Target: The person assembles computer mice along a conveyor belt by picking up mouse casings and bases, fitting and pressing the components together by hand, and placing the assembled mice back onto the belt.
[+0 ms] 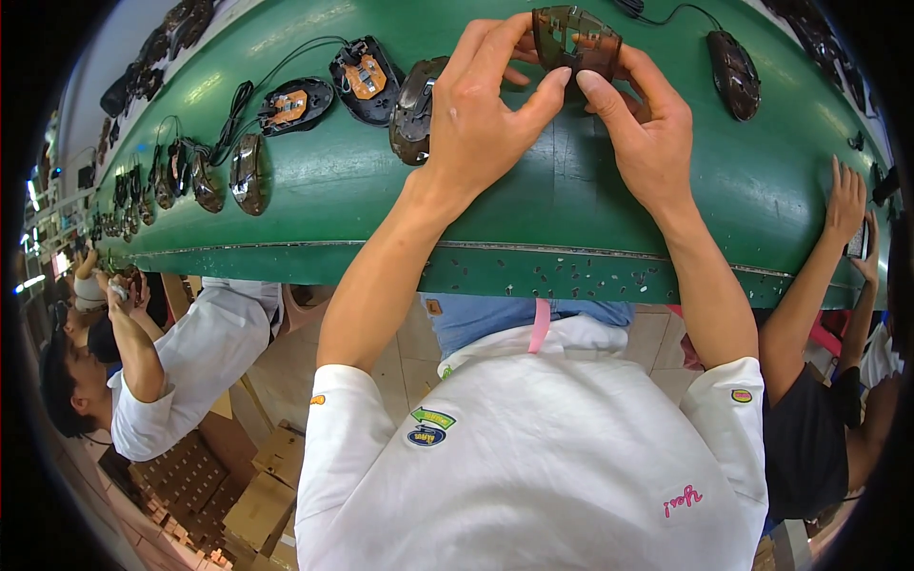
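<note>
Between my two hands, above the green work surface, is a dark, see-through computer mouse top shell (pixel 577 38). My left hand (pixel 490 100) grips its left side, thumb at the lower edge and fingers behind. My right hand (pixel 647 124) holds the right side, its thumb tip close to the left one. Partly behind my left hand lies another glossy dark mouse shell (pixel 411 119). Left of that sit two opened mouse bases with orange-brown circuit boards, a nearer one (pixel 290 107) and a farther one (pixel 366 78).
The green belt-like table (pixel 562 205) curves across the view. A corded mouse (pixel 733 76) lies at the right; several more mice (pixel 248 176) line the left. A co-worker in white (pixel 205 352) sits left, another in black (pixel 804 447) right. Cardboard boxes (pixel 262 500) stand on the floor.
</note>
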{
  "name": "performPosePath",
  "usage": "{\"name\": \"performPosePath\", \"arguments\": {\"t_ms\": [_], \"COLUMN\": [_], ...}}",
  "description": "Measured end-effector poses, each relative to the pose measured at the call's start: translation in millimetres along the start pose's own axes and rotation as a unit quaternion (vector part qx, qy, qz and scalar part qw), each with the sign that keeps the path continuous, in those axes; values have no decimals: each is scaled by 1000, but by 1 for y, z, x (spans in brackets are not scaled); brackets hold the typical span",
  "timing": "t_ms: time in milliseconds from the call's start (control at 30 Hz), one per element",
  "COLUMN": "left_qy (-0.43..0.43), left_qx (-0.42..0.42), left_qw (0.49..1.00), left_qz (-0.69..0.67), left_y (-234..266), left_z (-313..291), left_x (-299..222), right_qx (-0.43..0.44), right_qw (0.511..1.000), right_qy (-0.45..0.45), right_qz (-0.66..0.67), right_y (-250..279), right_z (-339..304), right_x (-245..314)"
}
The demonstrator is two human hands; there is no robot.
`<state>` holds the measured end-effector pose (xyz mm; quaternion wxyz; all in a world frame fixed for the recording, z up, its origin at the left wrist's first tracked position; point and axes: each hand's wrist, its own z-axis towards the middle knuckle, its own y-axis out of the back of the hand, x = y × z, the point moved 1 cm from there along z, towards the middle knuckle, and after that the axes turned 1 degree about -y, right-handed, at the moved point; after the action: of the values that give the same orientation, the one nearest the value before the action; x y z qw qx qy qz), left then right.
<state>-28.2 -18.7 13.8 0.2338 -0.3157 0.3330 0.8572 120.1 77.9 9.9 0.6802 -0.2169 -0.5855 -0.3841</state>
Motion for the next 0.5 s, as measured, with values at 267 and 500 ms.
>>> {"name": "performPosePath", "arguments": {"t_ms": [267,500], "left_qy": [2,2], "left_qx": [-2,1], "left_qw": [1000,1000], "left_qz": [-4,-7], "left_y": [2,5], "left_z": [-1,-1], "left_x": [0,-2], "right_qx": [9,12], "right_qw": [1000,1000], "right_qy": [-6,-4], "right_qz": [11,19], "right_y": [-1,-2], "right_z": [1,0], "right_x": [0,0]}}
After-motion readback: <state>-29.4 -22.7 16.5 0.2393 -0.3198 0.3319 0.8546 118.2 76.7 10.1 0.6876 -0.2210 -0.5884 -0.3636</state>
